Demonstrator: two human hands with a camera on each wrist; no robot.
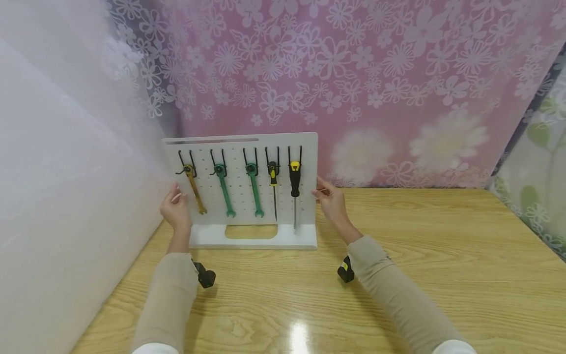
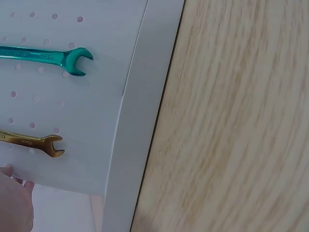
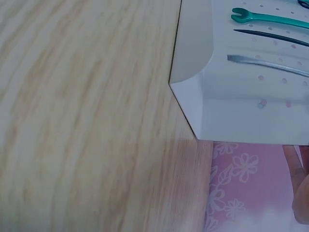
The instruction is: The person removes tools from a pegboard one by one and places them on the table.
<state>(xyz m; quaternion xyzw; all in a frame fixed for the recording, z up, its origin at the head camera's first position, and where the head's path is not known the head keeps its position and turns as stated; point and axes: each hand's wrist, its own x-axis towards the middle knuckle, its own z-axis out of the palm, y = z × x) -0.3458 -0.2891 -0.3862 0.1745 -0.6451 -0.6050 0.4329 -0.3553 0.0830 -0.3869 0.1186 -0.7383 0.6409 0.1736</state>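
Observation:
A white pegboard stand [image 1: 239, 201] stands upright on the table. My left hand [image 1: 176, 209] grips its left edge, fingertips at the rim in the left wrist view. On the right edge, my right hand [image 1: 331, 202] holds the board between thumb and fingers; in the right wrist view only part of that hand [image 3: 301, 179] shows. Black hooks carry a gold wrench [image 1: 195, 190], two green wrenches [image 1: 224, 191] [image 1: 255, 191], a small yellow-black screwdriver [image 1: 273, 177] and a larger black screwdriver with a yellow top [image 1: 295, 179].
The wooden table [image 1: 420, 255] runs under the stand and off to the right. Close on the left is a white wall [image 1: 79, 162]. A pink flowered curtain [image 1: 376, 98] hangs behind. Black wrist cameras [image 1: 205, 276] sit below both sleeves.

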